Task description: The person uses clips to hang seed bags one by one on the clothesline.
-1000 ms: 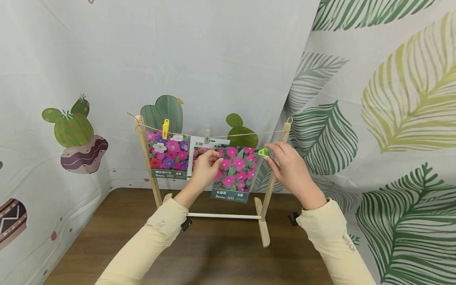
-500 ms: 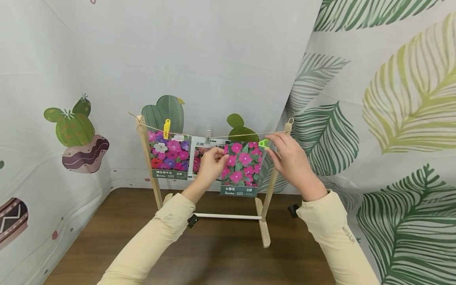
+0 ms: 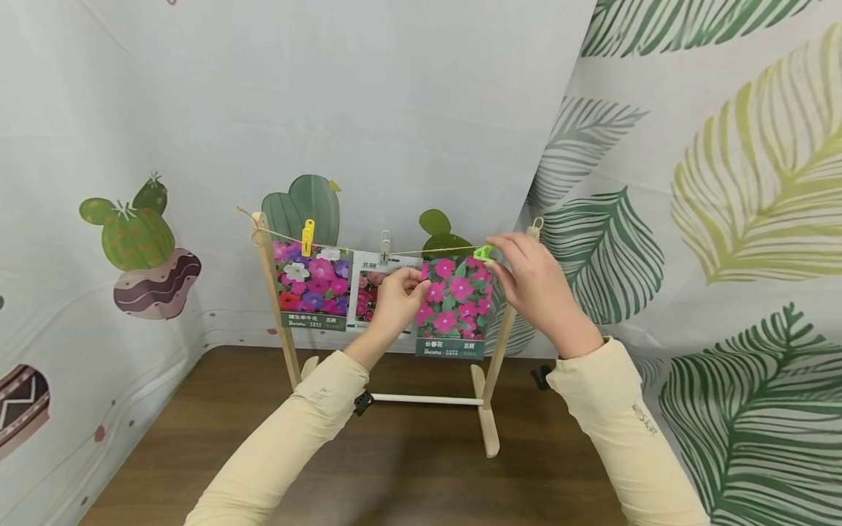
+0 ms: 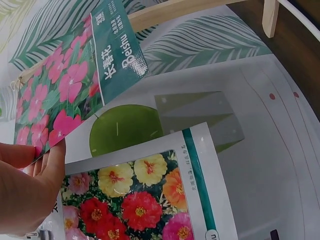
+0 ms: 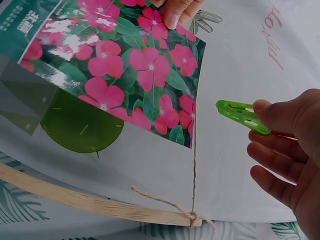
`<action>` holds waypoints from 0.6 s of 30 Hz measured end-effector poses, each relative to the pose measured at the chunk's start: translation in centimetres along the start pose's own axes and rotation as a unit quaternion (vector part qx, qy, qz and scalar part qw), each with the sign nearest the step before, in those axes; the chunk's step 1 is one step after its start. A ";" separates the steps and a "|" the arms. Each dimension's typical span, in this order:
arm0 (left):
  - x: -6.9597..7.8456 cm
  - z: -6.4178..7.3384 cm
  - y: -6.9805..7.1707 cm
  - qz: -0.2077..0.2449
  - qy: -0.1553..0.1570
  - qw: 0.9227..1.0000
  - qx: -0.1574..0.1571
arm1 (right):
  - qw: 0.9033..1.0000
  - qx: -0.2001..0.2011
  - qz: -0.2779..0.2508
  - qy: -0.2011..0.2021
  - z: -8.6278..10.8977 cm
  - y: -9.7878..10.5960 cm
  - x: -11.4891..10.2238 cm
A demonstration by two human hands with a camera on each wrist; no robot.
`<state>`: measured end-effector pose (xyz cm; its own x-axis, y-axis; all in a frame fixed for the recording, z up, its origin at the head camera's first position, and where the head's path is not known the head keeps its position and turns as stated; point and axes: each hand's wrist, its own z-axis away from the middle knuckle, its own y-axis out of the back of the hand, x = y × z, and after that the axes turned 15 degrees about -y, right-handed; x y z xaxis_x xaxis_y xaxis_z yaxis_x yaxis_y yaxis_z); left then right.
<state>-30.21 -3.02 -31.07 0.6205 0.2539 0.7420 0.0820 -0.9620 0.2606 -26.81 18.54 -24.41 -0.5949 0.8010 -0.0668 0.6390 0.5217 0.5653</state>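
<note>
My left hand [image 3: 396, 298] pinches the left edge of a flower seed packet [image 3: 454, 303] with pink blooms and a dark green base band. The packet's top edge lies along the twine [image 5: 194, 175]. With thumb and fingers, my right hand [image 3: 534, 285] pinches a green clothespin [image 5: 242, 115]; in the right wrist view it is apart from packet and twine. Left of my left hand, a white-bordered seed packet [image 4: 135, 200] hangs under a pale clothespin [image 3: 384, 247], partly hidden by that hand. Farther left, a petunia seed packet [image 3: 312, 285] hangs from a yellow clothespin [image 3: 307, 238].
The twine runs between two wooden posts [image 3: 275, 307] of a stand, joined low by a white rod [image 3: 427, 399]. The stand rests on a brown wooden table [image 3: 421, 467]. A patterned cloth [image 3: 421, 109] hangs behind.
My left hand has moved the pink-flower packet right and up to the twine, and the packet hangs straighter. My right hand has raised the green clothespin to the twine's height.
</note>
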 end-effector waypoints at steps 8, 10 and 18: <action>0.3 -0.4 -0.7 0.014 0.011 1.000 0.008 | 1.000 -0.010 0.005 0.005 -1.3 0.2 -0.1; 0.3 -0.5 -0.7 0.019 0.014 1.000 0.008 | 1.000 -0.013 0.008 0.003 -1.4 0.2 0.0; -0.1 -1.0 -0.9 0.016 0.015 1.000 0.013 | 1.000 -0.019 0.007 0.000 -2.2 0.4 0.3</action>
<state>-31.11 -2.06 -30.75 0.5991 0.2260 0.7681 0.0833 -0.9717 0.2209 -27.80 18.35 -22.38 -0.5862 0.8080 -0.0598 0.6279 0.4997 0.5967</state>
